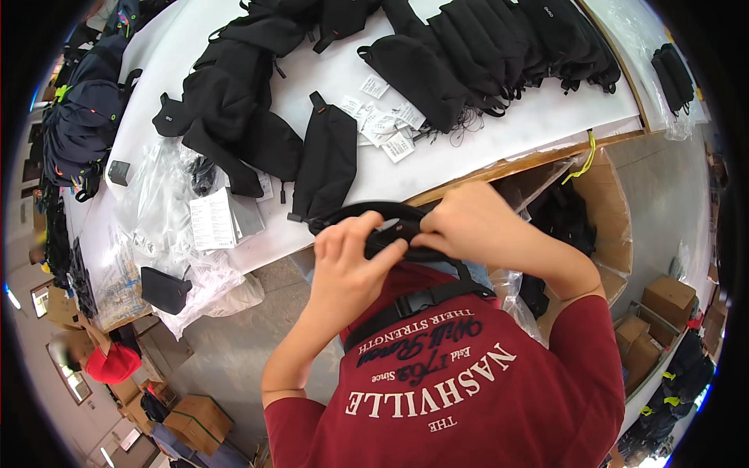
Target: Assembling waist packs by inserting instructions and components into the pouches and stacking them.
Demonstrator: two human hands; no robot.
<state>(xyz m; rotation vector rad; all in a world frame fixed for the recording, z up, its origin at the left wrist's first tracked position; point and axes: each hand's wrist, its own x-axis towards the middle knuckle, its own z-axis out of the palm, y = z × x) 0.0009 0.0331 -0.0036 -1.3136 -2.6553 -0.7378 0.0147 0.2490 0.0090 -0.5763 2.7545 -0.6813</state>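
Observation:
A black fabric pouch (402, 211) with its mouth spread open is held at the table's front edge, close to my body. My left hand (349, 253) grips its left side, thumb and fingers curled over the rim. On the opposite side, my right hand (462, 225) pinches the rim with bent fingers. Something small and pale shows inside; its kind is unclear. Below the pouch, a black strap with a buckle (415, 302) lies across my red shirt. Just beyond my hands, a flat black pouch (326, 160) rests on the white table (437, 168).
White paper tags (382, 125) lie beside a row of black pouches (499, 47). More black pouches (234, 101) are heaped at left, near clear plastic bags (152, 199) and a printed sheet (212, 221). An open carton (612, 207) stands right. A person in red (113, 361) is farther left.

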